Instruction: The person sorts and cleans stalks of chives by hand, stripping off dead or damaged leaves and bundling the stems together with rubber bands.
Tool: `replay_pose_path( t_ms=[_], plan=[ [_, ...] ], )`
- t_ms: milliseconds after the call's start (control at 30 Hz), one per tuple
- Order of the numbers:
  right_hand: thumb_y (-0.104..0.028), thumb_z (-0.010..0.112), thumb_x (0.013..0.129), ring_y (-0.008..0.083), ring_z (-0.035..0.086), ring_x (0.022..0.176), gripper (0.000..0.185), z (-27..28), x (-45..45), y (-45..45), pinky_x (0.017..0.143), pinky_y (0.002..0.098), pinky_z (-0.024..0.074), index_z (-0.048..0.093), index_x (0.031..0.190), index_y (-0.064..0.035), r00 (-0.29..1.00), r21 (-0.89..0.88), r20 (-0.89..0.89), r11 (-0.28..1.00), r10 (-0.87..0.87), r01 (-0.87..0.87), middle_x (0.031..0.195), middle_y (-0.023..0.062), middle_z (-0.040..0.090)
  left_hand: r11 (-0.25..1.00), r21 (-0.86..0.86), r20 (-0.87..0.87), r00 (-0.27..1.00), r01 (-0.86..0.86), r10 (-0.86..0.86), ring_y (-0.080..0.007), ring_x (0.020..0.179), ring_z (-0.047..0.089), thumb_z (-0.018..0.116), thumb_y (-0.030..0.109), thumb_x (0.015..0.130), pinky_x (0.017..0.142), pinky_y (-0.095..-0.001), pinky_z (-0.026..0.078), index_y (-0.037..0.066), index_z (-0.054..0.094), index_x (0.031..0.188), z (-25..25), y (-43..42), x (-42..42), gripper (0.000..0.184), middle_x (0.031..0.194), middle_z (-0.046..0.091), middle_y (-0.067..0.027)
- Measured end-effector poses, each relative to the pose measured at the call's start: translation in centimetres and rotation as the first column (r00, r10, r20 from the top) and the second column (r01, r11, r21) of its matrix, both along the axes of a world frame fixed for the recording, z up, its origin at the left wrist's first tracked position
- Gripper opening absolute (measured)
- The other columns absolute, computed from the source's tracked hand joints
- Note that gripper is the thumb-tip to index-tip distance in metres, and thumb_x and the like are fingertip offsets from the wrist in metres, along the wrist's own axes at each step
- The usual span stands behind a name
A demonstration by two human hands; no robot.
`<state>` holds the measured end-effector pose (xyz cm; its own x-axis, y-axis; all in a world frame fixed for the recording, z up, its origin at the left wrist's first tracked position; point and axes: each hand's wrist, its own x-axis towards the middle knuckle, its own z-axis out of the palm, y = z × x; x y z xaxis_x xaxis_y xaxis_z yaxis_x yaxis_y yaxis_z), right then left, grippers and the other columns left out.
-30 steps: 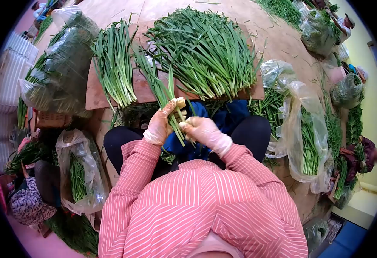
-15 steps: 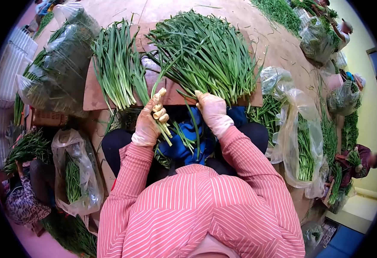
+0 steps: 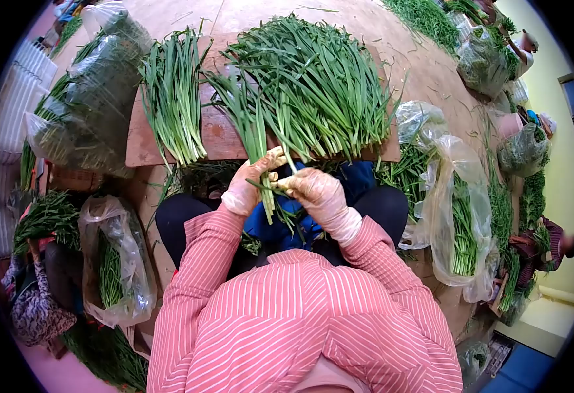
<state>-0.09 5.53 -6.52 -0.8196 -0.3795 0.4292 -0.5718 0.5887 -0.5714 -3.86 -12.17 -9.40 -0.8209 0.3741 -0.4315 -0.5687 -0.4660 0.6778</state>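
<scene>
In the head view, my gloved left hand (image 3: 242, 190) is closed round a small bunch of garlic chives (image 3: 254, 134), their pale stem ends sticking out below the fingers. Just beside it, my gloved right hand (image 3: 323, 200) pinches a single chive stalk (image 3: 288, 158) close to the bunch. A large heap of garlic chives (image 3: 320, 85) lies on the wooden board (image 3: 218, 134) beyond my hands. A smaller sorted pile (image 3: 174, 105) lies at the board's left side, stems towards me.
Plastic bags of greens stand at far left (image 3: 90, 111), near left (image 3: 116, 262) and right (image 3: 460, 216). Blue cloth (image 3: 261, 226) and loose leaves lie in my lap. A co-worker (image 3: 38, 301) sits at the left; another person (image 3: 549, 242) is at the right.
My left hand has swung the bunch right and more upright, in front of the heap. My right hand has come from the heap's stem ends towards the left hand, bringing a stalk.
</scene>
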Motion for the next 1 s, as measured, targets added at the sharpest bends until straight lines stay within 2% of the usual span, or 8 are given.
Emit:
replay_pose_path(
  t_ms=[233,300,367,500,667,800,900,1000],
  plan=[
    [-0.022,0.065,0.078,0.0254,0.061,0.073,0.012,-0.8,3.8,-0.5,0.064,0.0351,0.0496,0.065,0.086,-0.0127,0.96,-0.004,0.209,0.981,0.188,-0.192,0.079,0.006,0.061,0.997,-0.046,0.034,0.997,0.069,-0.068,-0.0068,0.065,0.047,0.057,0.026,0.092,0.059,-0.0216,0.044,0.004,0.058,0.118,-0.5,0.4,-0.3,0.035,0.105,0.066,-0.0077],
    [-0.032,0.063,0.081,0.0273,0.062,0.075,0.021,0.8,4.9,-0.2,0.066,0.0363,0.0497,0.067,0.084,-0.0117,0.838,0.004,0.513,0.976,0.187,-0.22,0.08,0.0077,0.063,0.998,-0.038,0.042,0.998,0.047,-0.045,-0.0069,0.064,0.048,0.058,0.025,0.091,0.057,-0.0213,0.044,0.004,0.057,0.119,-0.8,0.5,-0.2,0.035,0.104,0.066,-0.0085],
    [-0.055,0.057,0.081,0.029,0.064,0.073,0.047,3.2,3.9,1.2,0.063,0.0383,0.0498,0.069,0.078,-0.0096,0.635,0.431,0.771,0.77,-0.043,-0.471,0.077,0.0114,0.065,0.999,-0.03,0.043,0.999,0.03,-0.029,-0.007,0.064,0.048,0.059,0.024,0.091,0.056,-0.021,0.044,0.003,0.056,0.119,-0.8,0.6,-0.2,0.035,0.104,0.066,-0.0093],
    [-0.054,0.055,0.083,0.0332,0.063,0.066,0.05,2.5,0.4,2.9,0.06,0.0441,0.0488,0.067,0.071,-0.007,0.757,0.546,0.399,0.797,-0.518,0.258,0.07,0.0139,0.064,0.997,-0.083,0.036,0.999,-0.001,0.004,-0.0074,0.061,0.05,0.057,0.022,0.092,0.053,-0.0209,0.045,0.002,0.053,0.121,-1.5,0.5,0.0,0.036,0.102,0.066,-0.0111],
    [-0.057,0.057,0.079,0.0327,0.064,0.081,0.052,-1.0,-3.5,1.3,0.07,0.042,0.0495,0.067,0.081,-0.006,0.757,0.618,0.428,0.771,-0.493,0.153,0.083,0.0154,0.066,0.993,-0.103,0.067,0.996,-0.055,0.062,-0.0082,0.058,0.051,0.058,0.02,0.091,0.051,-0.0216,0.045,0.002,0.053,0.121,-1.3,0.5,-0.1,0.035,0.101,0.066,-0.0117],
    [-0.049,0.058,0.082,0.0313,0.064,0.079,0.042,-3.1,-3.9,1.3,0.072,0.0406,0.0487,0.067,0.083,-0.0073,0.719,0.513,0.513,0.839,-0.469,0.181,0.08,0.014,0.067,0.932,-0.124,-0.105,0.939,-0.34,0.328,-0.0073,0.054,0.049,0.063,0.015,0.088,0.048,-0.0207,0.043,0.0,0.056,0.111,0.4,-0.6,-1.1,0.028,0.092,0.067,-0.0104],
    [-0.04,0.059,0.086,0.0208,0.063,0.067,0.033,-2.6,-2.7,1.5,0.062,0.034,0.048,0.067,0.083,-0.008,0.515,0.176,0.805,0.948,-0.294,0.267,0.075,0.0077,0.067,0.866,-0.145,-0.236,0.867,-0.479,0.44,-0.0057,0.055,0.05,0.059,0.015,0.09,0.049,-0.0189,0.042,0.0,0.057,0.111,3.6,-2.0,-1.6,0.026,0.093,0.067,-0.0094],
    [-0.024,0.058,0.091,0.0014,0.051,0.057,0.02,-0.2,-1.3,0.4,0.05,0.0174,0.0377,0.067,0.086,-0.007,0.373,-0.319,0.917,0.823,0.142,0.471,0.072,-0.0043,0.064,0.947,-0.086,-0.127,0.946,-0.31,0.298,-0.0068,0.058,0.051,0.059,0.021,0.091,0.05,-0.0188,0.043,0.001,0.057,0.113,2.6,-1.9,-1.3,0.03,0.094,0.067,-0.009]
  ],
)
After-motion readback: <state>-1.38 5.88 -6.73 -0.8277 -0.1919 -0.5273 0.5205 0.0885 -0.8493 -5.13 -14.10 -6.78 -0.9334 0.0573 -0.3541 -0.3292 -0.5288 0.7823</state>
